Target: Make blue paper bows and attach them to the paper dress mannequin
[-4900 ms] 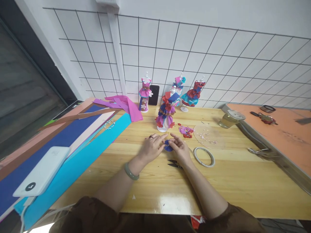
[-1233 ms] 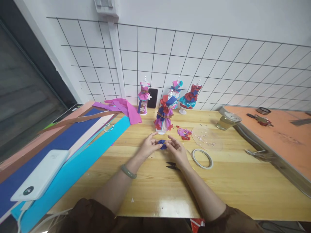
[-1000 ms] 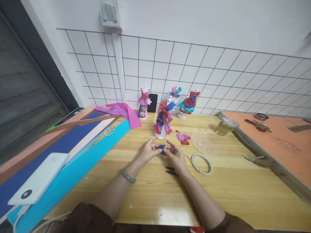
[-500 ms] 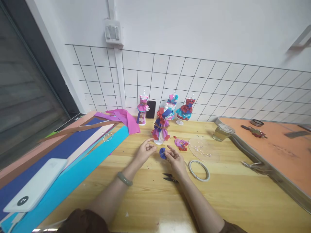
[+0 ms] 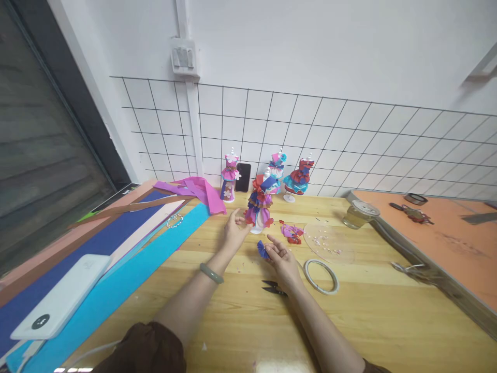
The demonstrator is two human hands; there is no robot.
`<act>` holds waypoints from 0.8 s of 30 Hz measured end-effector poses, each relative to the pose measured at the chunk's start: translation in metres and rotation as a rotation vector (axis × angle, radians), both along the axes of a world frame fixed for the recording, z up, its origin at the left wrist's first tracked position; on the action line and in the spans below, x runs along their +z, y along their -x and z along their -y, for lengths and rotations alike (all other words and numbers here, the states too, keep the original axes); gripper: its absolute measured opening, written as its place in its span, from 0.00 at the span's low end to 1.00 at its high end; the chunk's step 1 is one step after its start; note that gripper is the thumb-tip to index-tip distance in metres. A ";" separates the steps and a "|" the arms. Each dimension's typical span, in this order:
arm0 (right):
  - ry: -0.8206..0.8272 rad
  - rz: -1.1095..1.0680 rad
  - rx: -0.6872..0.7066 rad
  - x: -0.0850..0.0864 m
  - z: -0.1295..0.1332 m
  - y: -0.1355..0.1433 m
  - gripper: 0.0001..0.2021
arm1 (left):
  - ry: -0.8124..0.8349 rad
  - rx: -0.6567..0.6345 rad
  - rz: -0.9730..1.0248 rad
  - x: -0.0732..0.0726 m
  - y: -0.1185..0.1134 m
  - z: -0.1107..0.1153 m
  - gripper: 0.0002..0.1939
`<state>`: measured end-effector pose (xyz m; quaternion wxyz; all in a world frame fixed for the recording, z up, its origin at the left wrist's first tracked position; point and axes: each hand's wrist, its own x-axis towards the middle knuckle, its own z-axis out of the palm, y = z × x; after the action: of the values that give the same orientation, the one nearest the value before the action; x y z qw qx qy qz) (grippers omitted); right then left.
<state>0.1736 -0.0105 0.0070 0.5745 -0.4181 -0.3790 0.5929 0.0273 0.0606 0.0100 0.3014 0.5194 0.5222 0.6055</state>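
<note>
My right hand (image 5: 282, 260) pinches a small blue pleated paper fan (image 5: 263, 249) between thumb and fingertips, above the wooden table. My left hand (image 5: 235, 232) is at the lower left of a small dress form (image 5: 259, 202) in red, blue and pink ruffled paper. Its thumb and fingers are apart and hold nothing that I can see; whether they touch the skirt or the white base is unclear. Black thread snips (image 5: 275, 288) lie under my right wrist, partly hidden by it. A roll of white tape (image 5: 321, 276) lies to the right of that wrist.
Behind stand other dress forms, one pink (image 5: 230, 176), one red and turquoise (image 5: 298, 176), beside a phone (image 5: 243, 177). Pink and red paper scraps (image 5: 292, 232), a clear disc with beads (image 5: 328, 243) and a lidded jar (image 5: 360, 213) are rightward. Crepe paper strips (image 5: 155, 243) and a power bank (image 5: 62, 295) lie left.
My left hand has moved toward the front dress form, its fingers now beside the skirt. The blue fan, still in my right hand, has tilted. The camera view has shifted slightly.
</note>
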 end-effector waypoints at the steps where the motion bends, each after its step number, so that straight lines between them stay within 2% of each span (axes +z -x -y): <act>1: 0.001 -0.001 0.002 0.000 0.000 0.000 0.24 | -0.025 0.030 -0.034 0.002 -0.002 -0.002 0.34; 7: -0.032 -0.022 0.029 0.001 0.000 -0.002 0.23 | -0.100 0.094 -0.121 0.003 -0.015 -0.014 0.42; 12: -0.064 -0.015 0.049 0.001 -0.003 -0.003 0.25 | -0.124 0.030 -0.044 0.000 -0.024 -0.026 0.47; 18: -0.088 0.021 0.041 -0.002 -0.007 -0.005 0.27 | -0.105 -0.044 0.092 0.009 -0.027 -0.035 0.49; 21: -0.104 0.065 0.032 0.006 -0.007 -0.008 0.27 | -0.091 -0.100 0.123 0.013 -0.027 -0.038 0.50; 24: -0.158 0.127 0.036 0.024 -0.008 -0.012 0.27 | -0.092 -0.157 0.152 0.015 -0.026 -0.041 0.50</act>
<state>0.1855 -0.0025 0.0306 0.5696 -0.4013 -0.4676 0.5440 0.0535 0.1014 0.0251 0.3627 0.5247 0.4273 0.6408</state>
